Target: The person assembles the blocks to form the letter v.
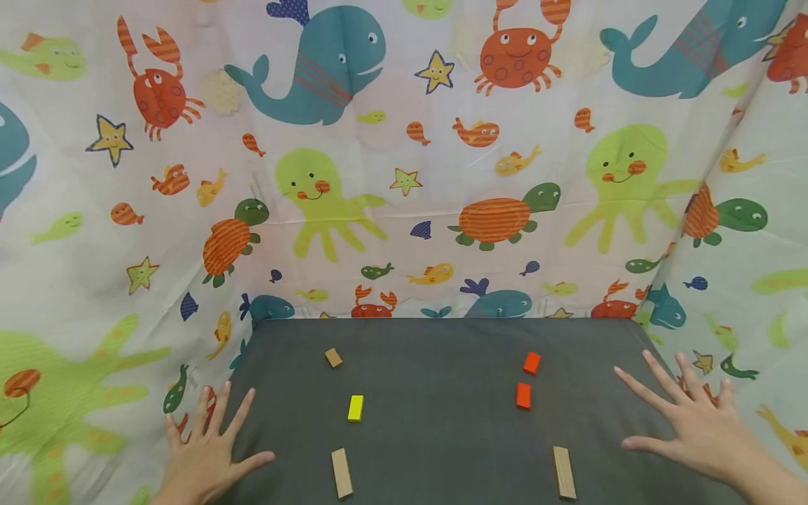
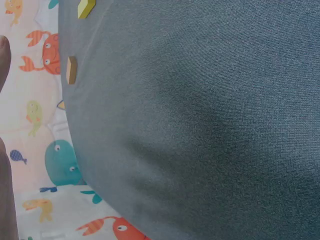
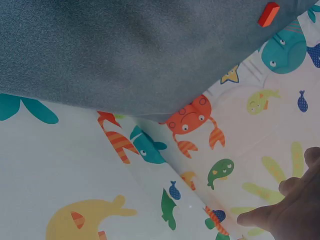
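Observation:
My left hand (image 1: 200, 452) is spread with straight fingers over the left edge of the dark table, holding nothing. On the right side, my right hand (image 1: 701, 424) is spread the same way and also holds nothing. Nearest the left hand lie a long wooden block (image 1: 341, 473) and a yellow block (image 1: 355, 408); a small tan block (image 1: 333, 358) sits farther back. Toward the right hand are a second long wooden block (image 1: 564, 473), a red block (image 1: 524, 395) and another red block (image 1: 532, 362). Neither hand touches a block.
A dark grey cloth-covered table (image 1: 435, 421) bears the blocks. Behind it and along both sides hangs a white curtain (image 1: 404, 231) printed with sea animals, meeting the table's back edge.

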Demonstrator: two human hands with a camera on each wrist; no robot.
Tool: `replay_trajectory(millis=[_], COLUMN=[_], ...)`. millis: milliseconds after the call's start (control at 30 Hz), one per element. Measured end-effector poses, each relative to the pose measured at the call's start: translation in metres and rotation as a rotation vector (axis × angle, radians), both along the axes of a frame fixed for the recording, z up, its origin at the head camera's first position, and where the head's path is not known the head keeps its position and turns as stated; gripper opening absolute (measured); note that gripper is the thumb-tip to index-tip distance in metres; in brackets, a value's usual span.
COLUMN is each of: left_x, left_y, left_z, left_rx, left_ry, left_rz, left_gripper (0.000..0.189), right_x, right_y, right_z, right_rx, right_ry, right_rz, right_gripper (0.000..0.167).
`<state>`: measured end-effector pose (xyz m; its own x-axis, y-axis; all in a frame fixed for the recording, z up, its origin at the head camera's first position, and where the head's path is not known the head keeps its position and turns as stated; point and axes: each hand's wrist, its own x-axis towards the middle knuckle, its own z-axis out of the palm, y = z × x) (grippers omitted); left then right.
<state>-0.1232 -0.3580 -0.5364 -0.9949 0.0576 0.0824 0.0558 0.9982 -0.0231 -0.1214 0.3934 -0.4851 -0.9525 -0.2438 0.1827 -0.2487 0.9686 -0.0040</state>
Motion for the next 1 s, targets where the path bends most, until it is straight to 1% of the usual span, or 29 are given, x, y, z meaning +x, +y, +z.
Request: replay_trajectory(millis=[200,400,500,633,767,867,1000], left_x=[-0.002,0.0,0.001,0.002,0.001,0.0,0.001], left_y=[0.002,0.009,0.014,0.02,0.025,0.028,0.032], left_z=[0.0,0.004,0.004,0.002,-0.001,-0.003,-0.008], left_rx=[0.006,0.044,0.069,0.117,0.139,0.142,0.175], left_ry=[0.04,0.001,-0.024,-0.052,-0.034,-0.023,-0.036], left_rz=[-0.019,-0.036,-0.045,-0.055,-0.068,-0.07,-0.082], left_gripper=[0.114,0.113,0.113,0.113,0.113,0.112,0.11], right_x=[0.0,0.004,0.005,0.005,0.005,0.004,0.003], right_y=[0.0,-0.002,-0.004,-0.007,-0.011,-0.012,-0.011], right_z=[-0.002,-0.005,-0.006,-0.008,-0.01,-0.011,-0.013], right_rx=[-0.001,-0.016,-0.037,-0.081,-0.144,-0.193,-0.28], right_ry=[0.008,-0.002,-0.013,-0.026,-0.068,-0.082,-0.086], right_rz=[0.008,0.007,0.025,0.056,0.071,0.091,0.135], right_gripper=[0.109,0.112,0.113,0.114,0.116,0.117,0.116])
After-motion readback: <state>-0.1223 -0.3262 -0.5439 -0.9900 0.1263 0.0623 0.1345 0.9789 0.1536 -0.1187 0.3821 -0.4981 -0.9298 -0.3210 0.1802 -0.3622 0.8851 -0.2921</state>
